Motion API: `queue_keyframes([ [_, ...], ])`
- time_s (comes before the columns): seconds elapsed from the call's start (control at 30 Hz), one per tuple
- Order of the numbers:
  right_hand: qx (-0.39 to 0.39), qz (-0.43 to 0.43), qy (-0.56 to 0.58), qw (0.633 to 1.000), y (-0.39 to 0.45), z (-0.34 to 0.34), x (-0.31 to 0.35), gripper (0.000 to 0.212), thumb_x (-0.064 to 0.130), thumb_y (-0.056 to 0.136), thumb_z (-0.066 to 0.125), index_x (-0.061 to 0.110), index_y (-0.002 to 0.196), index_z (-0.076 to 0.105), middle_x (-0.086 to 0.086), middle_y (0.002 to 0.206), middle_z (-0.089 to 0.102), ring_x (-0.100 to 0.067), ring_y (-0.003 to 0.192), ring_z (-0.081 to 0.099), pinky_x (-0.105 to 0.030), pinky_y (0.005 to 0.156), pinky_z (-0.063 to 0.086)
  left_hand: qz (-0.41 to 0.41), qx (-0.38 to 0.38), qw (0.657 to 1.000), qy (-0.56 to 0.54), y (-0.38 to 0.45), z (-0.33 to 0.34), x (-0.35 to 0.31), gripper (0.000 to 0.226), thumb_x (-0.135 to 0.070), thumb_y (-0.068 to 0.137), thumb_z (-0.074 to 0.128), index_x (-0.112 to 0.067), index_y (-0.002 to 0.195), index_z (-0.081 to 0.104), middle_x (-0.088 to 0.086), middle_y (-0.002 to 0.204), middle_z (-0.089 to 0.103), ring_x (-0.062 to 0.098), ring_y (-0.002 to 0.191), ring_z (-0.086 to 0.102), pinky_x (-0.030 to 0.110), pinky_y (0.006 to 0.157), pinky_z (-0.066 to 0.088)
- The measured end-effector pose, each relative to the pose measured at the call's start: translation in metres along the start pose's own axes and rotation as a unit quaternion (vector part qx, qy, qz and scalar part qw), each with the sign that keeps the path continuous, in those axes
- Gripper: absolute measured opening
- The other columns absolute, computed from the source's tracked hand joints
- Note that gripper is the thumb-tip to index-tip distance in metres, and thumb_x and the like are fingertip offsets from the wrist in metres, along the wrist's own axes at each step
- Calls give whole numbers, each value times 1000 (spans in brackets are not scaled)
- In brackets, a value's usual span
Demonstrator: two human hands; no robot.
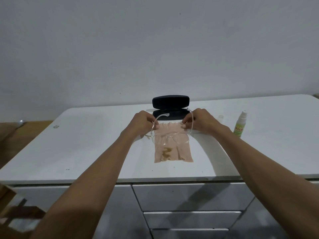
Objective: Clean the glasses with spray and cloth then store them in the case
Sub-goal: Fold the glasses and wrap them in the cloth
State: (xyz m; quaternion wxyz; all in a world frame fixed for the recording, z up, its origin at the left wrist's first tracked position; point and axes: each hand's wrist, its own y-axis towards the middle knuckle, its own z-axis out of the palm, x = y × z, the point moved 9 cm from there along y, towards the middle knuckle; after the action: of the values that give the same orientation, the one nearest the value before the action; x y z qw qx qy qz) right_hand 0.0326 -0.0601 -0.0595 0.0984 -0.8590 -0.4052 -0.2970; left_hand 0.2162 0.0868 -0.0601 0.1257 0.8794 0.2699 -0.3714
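Both hands, left hand (144, 122) and right hand (201, 120), pinch the clear plastic glasses (170, 133) by their arms, ready for the open black case (170, 107) just behind.

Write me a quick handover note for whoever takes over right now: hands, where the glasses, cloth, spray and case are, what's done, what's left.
Left hand and right hand: each pinches a top corner of the cloth together with a temple of the clear glasses, temples unfolded, lenses over the cloth.
Cloth: peach, hanging from the hands, its lower part on the white counter.
Case: black, open, just behind the hands.
Spray bottle: upright, to the right, untouched.
Done: case is open. Whether spraying or wiping is done cannot be told.
Left: finish cleaning, fold the temples, put glasses in case, close it.
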Motion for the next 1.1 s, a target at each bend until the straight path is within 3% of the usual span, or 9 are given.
queue_keyframes([
  [0.13,-4,7,45,999,-3,-3,2,7,25,77,85,25,74,79,5,77,75,-13,83,69,-32,77,53,-10,1,1000,1,-1,-1,1,20,-10,78,81,-20,63,73,-9,59,63,9,59,56,21,59,44],
  [0.23,-4,25,80,996,-3,-10,1,14,16,76,83,26,67,78,9,72,72,-8,77,64,-22,67,47,-11,27,990,-135,-4,-1,1,9,-1,76,80,-6,71,74,2,65,66,14,67,65,29,70,58],
  [0.3,15,20,124,992,-3,-13,2,21,10,80,79,26,67,79,13,68,72,-11,73,61,-23,63,42,-8,53,978,-201,-11,-3,-5,4,11,80,72,8,83,71,6,66,66,10,62,66,20,60,54],
  [0.37,40,17,184,982,-7,-16,5,12,3,84,72,12,84,81,5,76,73,-16,77,55,-24,57,36,-6,73,979,-188,-15,-7,-10,10,12,80,66,6,85,72,4,70,68,9,62,62,20,54,46],
  [0.5,97,18,201,975,-18,-16,11,34,-5,85,56,10,104,80,2,88,72,-14,83,54,-26,63,40,-16,105,985,-135,-15,-13,-5,22,2,80,65,-11,93,78,4,88,71,15,80,59,32,74,50],
  [0.63,145,28,189,971,-25,-10,11,36,5,85,52,20,93,83,5,89,74,-13,83,57,-30,72,45,-29,158,981,-105,-22,-7,-5,33,7,81,59,-12,99,80,5,93,69,15,84,60,34,79,51],
  [0.83,165,35,184,968,-31,-8,10,34,4,82,48,15,78,80,2,100,80,-16,88,58,-33,76,45,-17,199,976,-84,-33,-1,-16,36,12,74,47,-7,80,76,6,88,77,16,77,61,30,67,43],
  [0.97,128,52,200,970,-32,-11,8,32,2,84,49,12,89,79,-2,100,80,-15,84,58,-30,72,45,-18,187,975,-118,-35,-3,-15,30,7,81,47,-12,85,71,14,96,78,20,81,63,31,66,42],
  [1.1,75,83,232,966,-34,-16,0,26,3,89,54,14,92,77,-4,91,79,-15,76,55,-26,59,39,-18,102,983,-151,-38,-17,-11,23,2,84,55,-13,91,71,14,101,77,18,80,59,35,74,45],
])
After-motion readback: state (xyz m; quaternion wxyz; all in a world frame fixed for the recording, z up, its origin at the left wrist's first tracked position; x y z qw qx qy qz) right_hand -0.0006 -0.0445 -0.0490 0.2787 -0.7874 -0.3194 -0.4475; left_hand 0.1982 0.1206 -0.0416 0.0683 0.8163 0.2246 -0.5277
